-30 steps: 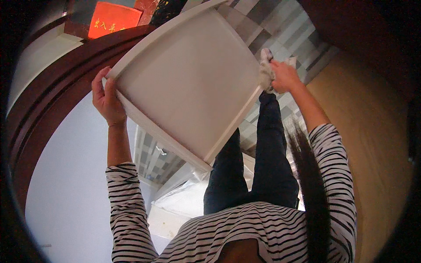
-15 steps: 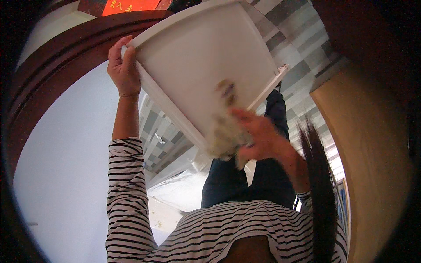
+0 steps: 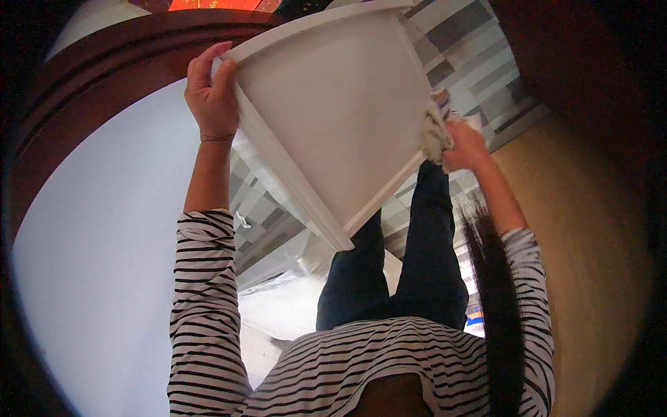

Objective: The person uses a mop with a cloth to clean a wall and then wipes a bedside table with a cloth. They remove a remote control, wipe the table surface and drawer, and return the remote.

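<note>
A shallow white drawer (image 3: 340, 111) with raised edges is tilted up in front of me, its inside facing me. My left hand (image 3: 212, 97) grips its upper left corner, with fingers wrapped over the rim. At the drawer's right corner, my right hand (image 3: 467, 146) is closed on a crumpled, pale patterned cloth (image 3: 435, 135). The cloth lies against the edge there and hides that corner. The drawer's bottom corner (image 3: 345, 243) points down toward my legs.
On the left is a large pale blue-white surface (image 3: 118, 208) with a curved dark red-brown wooden edge (image 3: 139, 69). A tan wooden panel (image 3: 556, 229) stands at the right. Grey patterned flooring (image 3: 465, 55) shows below, and clear plastic wrapping (image 3: 281, 299) lies beside my legs.
My right hand has carried the cloth from the drawer's lower middle up and right to its right corner. My left hand and the drawer have shifted slightly up, the hand also rightward.
</note>
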Demonstrator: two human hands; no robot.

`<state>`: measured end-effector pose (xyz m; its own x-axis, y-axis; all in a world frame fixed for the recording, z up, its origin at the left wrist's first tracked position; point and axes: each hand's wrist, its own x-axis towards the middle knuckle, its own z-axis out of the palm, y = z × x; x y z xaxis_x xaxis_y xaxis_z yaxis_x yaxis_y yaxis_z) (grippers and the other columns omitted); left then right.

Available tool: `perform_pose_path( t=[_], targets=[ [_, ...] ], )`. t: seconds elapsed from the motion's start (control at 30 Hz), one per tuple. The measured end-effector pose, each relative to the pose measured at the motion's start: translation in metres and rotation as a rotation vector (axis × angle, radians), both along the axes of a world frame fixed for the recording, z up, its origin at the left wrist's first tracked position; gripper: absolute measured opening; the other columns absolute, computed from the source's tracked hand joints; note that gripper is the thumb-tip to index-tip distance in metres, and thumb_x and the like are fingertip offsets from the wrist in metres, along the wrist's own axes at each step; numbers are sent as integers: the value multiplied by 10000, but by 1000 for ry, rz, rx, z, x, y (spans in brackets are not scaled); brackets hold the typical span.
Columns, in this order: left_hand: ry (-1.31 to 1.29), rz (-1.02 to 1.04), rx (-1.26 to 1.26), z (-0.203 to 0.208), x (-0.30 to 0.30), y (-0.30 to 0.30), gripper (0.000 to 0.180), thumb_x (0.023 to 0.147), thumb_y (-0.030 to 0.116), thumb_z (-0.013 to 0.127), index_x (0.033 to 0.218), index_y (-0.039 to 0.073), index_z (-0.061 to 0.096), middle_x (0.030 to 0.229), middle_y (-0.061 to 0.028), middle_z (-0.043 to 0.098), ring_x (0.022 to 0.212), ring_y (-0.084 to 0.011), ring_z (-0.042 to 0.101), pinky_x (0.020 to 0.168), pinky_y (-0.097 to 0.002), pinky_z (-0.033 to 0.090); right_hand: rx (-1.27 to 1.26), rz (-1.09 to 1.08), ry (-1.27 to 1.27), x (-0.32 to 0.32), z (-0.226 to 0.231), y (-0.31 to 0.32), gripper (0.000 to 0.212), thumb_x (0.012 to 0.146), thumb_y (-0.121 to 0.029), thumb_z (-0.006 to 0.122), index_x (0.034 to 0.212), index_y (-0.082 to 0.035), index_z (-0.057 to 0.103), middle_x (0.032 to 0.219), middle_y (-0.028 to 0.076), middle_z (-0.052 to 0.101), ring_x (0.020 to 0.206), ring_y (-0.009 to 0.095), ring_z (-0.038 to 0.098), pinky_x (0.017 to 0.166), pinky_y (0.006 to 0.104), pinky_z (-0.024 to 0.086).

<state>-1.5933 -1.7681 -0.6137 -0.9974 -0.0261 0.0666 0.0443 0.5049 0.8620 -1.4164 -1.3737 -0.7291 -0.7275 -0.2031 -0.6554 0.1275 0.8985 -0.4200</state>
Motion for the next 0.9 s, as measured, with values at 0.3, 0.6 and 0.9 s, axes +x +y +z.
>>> perform_pose_path(
  t=[0.3, 0.6, 0.9],
  targets=[
    [-5, 27, 8, 1, 5, -4, 195, 830, 109, 569, 998, 54, 650, 926, -36, 542, 897, -142, 499, 835, -250, 391, -332, -451, 76, 37, 48, -9, 488, 620, -187, 633, 1089, -59, 585, 994, 159, 607, 981, 330, 586, 832, 399, 478],
    [-1, 7, -8, -1, 3, -8, 198, 834, 111, 570, 1008, 52, 646, 941, -42, 539, 906, -144, 493, 847, -249, 380, -807, 16, 496, -19, 88, -169, 612, 582, -160, 713, 1167, -82, 554, 1292, 105, 497, 1133, 338, 460, 995, 490, 346],
    [-76, 77, 63, 0, 4, -6, 181, 841, 108, 565, 991, 53, 650, 943, -33, 535, 910, -134, 489, 844, -247, 379, -232, -630, 508, -134, -9, -165, 446, 789, -333, 615, 1094, -17, 541, 1032, 204, 596, 970, 391, 559, 830, 462, 451]
  ],
)
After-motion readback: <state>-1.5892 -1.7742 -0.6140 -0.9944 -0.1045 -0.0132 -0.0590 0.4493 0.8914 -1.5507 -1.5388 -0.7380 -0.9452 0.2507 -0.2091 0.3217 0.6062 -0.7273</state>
